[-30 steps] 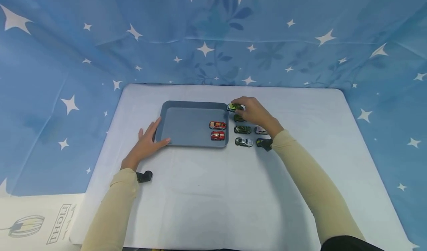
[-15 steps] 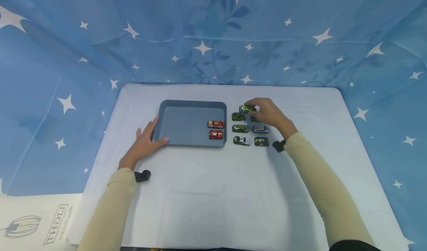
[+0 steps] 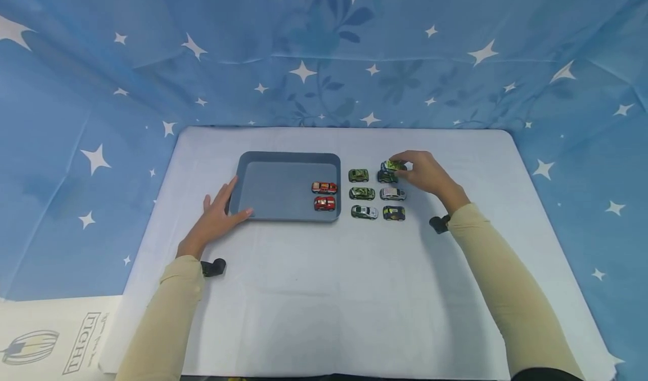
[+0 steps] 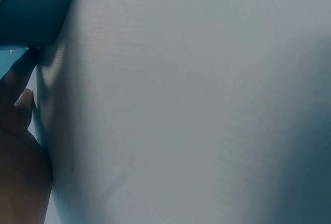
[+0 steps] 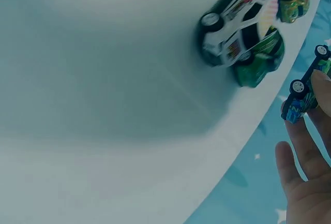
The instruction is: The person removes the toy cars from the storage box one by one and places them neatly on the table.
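Note:
My right hand (image 3: 430,177) pinches a bright green toy car (image 3: 394,166) between thumb and fingers, at the back of the car group. In the right wrist view the held toy car (image 5: 295,109) shows its dark wheels and blue front end. Just below it in the head view sits a dark green toy car (image 3: 387,176), which it partly overlaps. My left hand (image 3: 214,223) lies spread at the left front corner of a grey-blue tray (image 3: 273,187), fingers along its side and thumb at its front edge. Two red toy cars, one (image 3: 324,188) behind the other (image 3: 324,203), sit at the tray's right end.
Right of the tray stand a green car (image 3: 358,175), a camouflage car (image 3: 361,193), a white-and-black car (image 3: 364,212), a pale patterned car (image 3: 392,193) and a dark yellow-marked car (image 3: 394,213). A starry blue cloth (image 3: 324,43) rises behind the white table (image 3: 304,302).
The right hand has carried the bright green toy car rightward, from beside the tray's back right corner to above the right column of cars. My left hand keeps its place at the tray.

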{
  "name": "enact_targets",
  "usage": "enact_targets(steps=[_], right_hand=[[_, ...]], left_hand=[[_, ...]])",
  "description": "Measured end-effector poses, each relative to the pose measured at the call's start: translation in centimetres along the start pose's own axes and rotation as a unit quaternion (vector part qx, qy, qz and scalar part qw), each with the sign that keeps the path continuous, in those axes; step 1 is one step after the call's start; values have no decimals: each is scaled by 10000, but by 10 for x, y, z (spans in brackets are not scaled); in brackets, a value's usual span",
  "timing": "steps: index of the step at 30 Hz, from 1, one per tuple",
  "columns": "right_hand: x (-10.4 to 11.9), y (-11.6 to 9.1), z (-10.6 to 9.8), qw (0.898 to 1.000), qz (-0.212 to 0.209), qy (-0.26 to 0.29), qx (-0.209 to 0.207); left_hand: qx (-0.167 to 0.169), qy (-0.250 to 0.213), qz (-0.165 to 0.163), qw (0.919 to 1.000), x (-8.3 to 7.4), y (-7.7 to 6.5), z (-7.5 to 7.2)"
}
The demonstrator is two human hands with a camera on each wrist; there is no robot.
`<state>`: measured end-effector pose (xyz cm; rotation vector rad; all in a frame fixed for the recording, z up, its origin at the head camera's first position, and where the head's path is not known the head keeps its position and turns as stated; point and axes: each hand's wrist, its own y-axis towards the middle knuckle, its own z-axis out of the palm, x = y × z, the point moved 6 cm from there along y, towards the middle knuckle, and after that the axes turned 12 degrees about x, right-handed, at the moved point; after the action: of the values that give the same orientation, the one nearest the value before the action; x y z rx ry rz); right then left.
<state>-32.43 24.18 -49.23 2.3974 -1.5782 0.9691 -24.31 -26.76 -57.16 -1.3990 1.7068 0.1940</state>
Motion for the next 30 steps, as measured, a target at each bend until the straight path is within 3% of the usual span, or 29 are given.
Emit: enact_targets(steps=[19,30], right_hand=[[-47,-25,-3,9984,559,42,-46],[-68,-31,-3,9967,808,-64,87]], left_hand=[[-5,137,232,9996,0,3,-1],[1,159,105,9998,-1,3,-2]])
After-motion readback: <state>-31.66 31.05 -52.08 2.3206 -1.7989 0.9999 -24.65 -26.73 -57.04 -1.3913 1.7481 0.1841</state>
